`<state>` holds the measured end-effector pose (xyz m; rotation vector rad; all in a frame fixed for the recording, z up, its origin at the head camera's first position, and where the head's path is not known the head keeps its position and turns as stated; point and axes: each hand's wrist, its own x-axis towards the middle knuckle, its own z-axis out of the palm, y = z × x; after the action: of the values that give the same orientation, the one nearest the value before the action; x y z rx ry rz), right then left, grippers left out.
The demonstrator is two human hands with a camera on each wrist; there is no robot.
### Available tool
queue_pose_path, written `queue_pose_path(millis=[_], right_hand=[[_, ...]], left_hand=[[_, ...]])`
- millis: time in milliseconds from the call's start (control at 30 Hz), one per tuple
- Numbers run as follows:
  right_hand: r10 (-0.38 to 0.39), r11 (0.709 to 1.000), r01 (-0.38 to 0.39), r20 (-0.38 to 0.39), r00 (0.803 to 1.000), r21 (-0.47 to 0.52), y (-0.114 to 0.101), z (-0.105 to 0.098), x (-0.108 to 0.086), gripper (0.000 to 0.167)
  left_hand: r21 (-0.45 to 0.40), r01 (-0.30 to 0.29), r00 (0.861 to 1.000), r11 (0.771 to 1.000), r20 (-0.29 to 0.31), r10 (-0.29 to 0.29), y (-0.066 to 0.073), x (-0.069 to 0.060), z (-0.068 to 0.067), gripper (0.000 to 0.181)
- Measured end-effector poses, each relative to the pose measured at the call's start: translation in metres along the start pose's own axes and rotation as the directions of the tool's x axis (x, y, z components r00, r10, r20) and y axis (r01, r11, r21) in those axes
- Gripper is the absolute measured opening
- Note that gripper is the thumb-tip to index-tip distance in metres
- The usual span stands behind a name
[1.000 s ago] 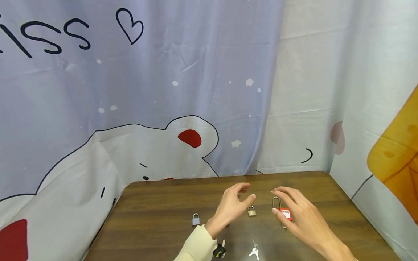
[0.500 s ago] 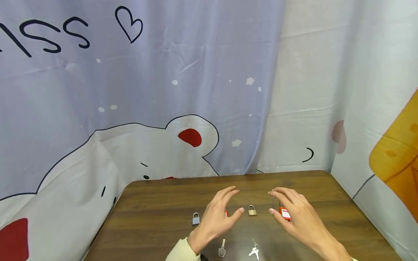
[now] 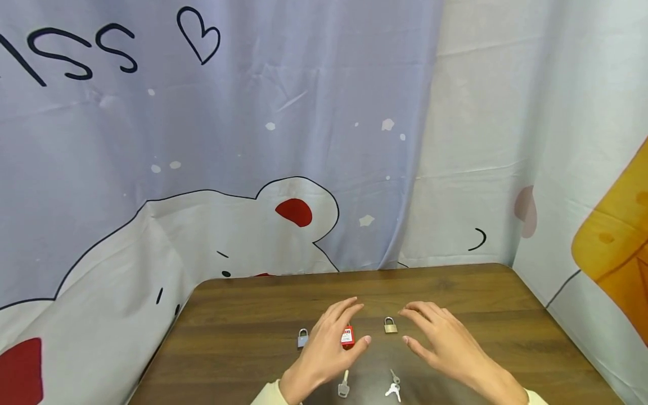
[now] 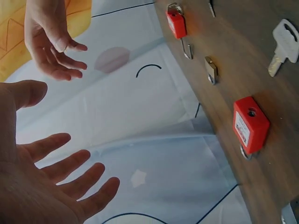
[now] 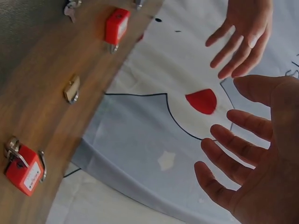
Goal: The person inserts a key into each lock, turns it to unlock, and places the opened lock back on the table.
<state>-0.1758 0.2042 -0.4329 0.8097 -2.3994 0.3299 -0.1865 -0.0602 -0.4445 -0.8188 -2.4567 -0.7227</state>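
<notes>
Padlock [image 3: 390, 328], brass-coloured, shackle [image 3: 389, 318] toward curtain [image 3: 349, 112]

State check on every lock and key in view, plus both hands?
Left hand: open, holding nothing
Right hand: open, holding nothing
Left red lock: shackle looks shut
Right red lock: shackle open
Brass lock: looks shut
Grey lock: looks shut
Large key: lying loose
Small keys: lying together, in no lock

A brass padlock [image 3: 390, 328] lies flat — between a white-labelled red padlock [image 3: 347, 336] and a second red one [image 5: 22, 176].
</notes>
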Motion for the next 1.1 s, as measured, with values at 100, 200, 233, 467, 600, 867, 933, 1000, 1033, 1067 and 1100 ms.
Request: queue_pose_path(millis=[100,200,233,467,600,867,933,1000,1033,1067,1100], right_hand=[[-0.017,1.000,0.017,0.009,1.000,0.007,-0.001,0.006,-0.001,0.047],[-0.027,0.999,0.026,0.042,0.999,0.025,-0.002,0.014,-0.004,0.046],[-0.028,0.999,0.026,0.057,0.998,0.032,-0.003,0.017,-0.005,0.046],[-0.026,0.997,0.011,0.188,0.982,0.080,-0.005,0.038,-0.015,0.039],[-0.025,0.990,-0.019,0.300,0.954,0.143,-0.007,0.047,-0.021,0.031],[-0.089,0.982,0.013,0.403,0.911,0.186,-0.013,0.063,-0.030,0.026],[-0.102,0.983,0.028,0.405,0.909,0.184,-0.014,0.067,-0.032,0.026],[-0.110,0.982,0.035,0.410,0.905,0.186,-0.014,0.071,-0.035,0.026],[-0.110,0.982,0.033,0.417,0.902,0.187,-0.014,0.073,-0.036,0.026],[-0.108,0.981,0.028,0.426,0.898,0.190,-0.014,0.074,-0.037,0.027],[-0.105,0.981,0.021,0.434,0.895,0.194,-0.014,0.076,-0.038,0.026]], left_hand=[[0.018,-0.008,1.000,1.000,0.009,0.007,-0.003,-0.005,0.001,0.056],[0.038,-0.005,1.000,0.999,0.022,0.004,-0.007,-0.010,0.001,0.057],[0.043,-0.001,1.000,0.999,0.029,-0.001,-0.008,-0.011,0.001,0.058],[0.067,0.023,0.998,0.997,0.053,-0.027,-0.014,-0.020,0.002,0.060],[0.081,0.016,0.997,0.997,0.068,-0.022,-0.016,-0.023,0.003,0.060],[0.100,0.009,0.996,0.995,0.084,-0.017,-0.020,-0.027,0.004,0.060],[0.100,0.012,0.996,0.995,0.087,-0.021,-0.020,-0.028,0.004,0.060],[0.097,0.017,0.996,0.995,0.090,-0.026,-0.020,-0.028,0.004,0.059],[0.093,0.021,0.995,0.995,0.091,-0.030,-0.020,-0.028,0.004,0.059],[0.089,0.024,0.995,0.996,0.091,-0.032,-0.021,-0.029,0.004,0.059],[0.088,0.027,0.995,0.996,0.093,-0.035,-0.021,-0.029,0.004,0.059]])
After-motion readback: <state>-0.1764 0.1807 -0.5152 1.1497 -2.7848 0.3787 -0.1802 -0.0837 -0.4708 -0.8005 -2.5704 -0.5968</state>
